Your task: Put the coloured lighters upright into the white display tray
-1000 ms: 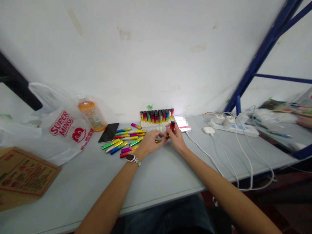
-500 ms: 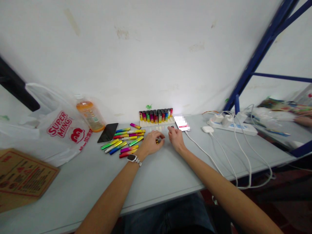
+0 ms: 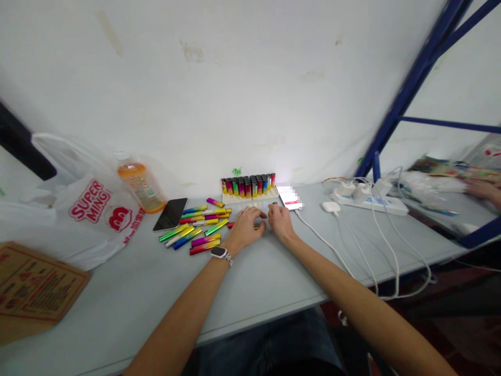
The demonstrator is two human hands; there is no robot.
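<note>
My left hand (image 3: 247,226), with a watch at the wrist, is curled low over the table around a small coloured tube, mostly hidden by the fingers; a red end shows at its left. Close on its right, my right hand (image 3: 279,219) is closed, with a small dark tip showing at the fingers. Beyond both hands, a pale rack (image 3: 235,199) holds several upright coloured tubes with black tops (image 3: 248,188). Left of my left hand lie several loose shiny tubes (image 3: 205,241) in green, blue, red, purple and yellow.
A dark phone (image 3: 170,214), an orange drink bottle (image 3: 141,185), a white plastic bag (image 3: 94,209) and a cardboard box (image 3: 39,290) stand left. Rightward are a lit phone (image 3: 288,198), a power strip (image 3: 368,202), white cables and a blue frame (image 3: 403,94). Another person's hand (image 3: 483,190) shows far right.
My left hand has moved slightly right, closer to my right hand. A red tube end now shows beside its left edge. The view has shifted a little.
</note>
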